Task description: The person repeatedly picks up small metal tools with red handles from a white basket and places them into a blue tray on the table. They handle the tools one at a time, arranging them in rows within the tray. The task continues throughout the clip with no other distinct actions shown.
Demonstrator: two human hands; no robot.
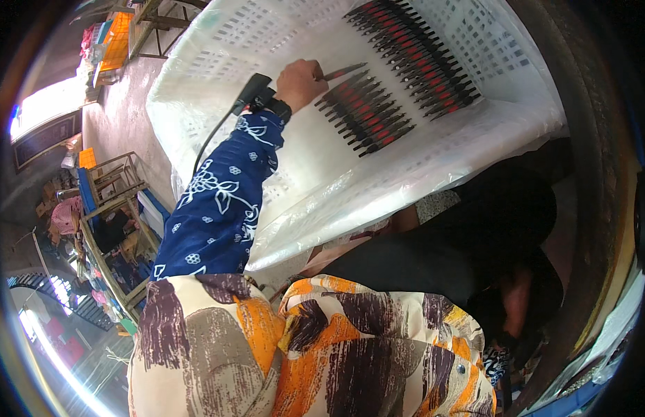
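Observation:
My left hand (pixel 299 85), in a blue flowered sleeve with a black wrist strap, reaches into a large white basket (pixel 246 28) lined with clear plastic. Its fingers are closed on a slim pen (pixel 347 71), held slanted with the tip pointing right. Just below that pen lies a slanting row of black-and-red pens (pixel 367 115), set side by side on the basket's bottom. A longer row of similar pens (pixel 413 59) lies to the right. At the lower right, my right hand (pixel 517 299) hangs in shadow beside black cloth; its fingers are too dark to make out.
Black cloth (pixel 420 264) covers the area under the basket's near edge. A dark curved frame (pixel 576 139) runs down the right side. Wooden racks (pixel 117 229) with piled goods stand at left, and an orange crate (pixel 116 40) sits farther off.

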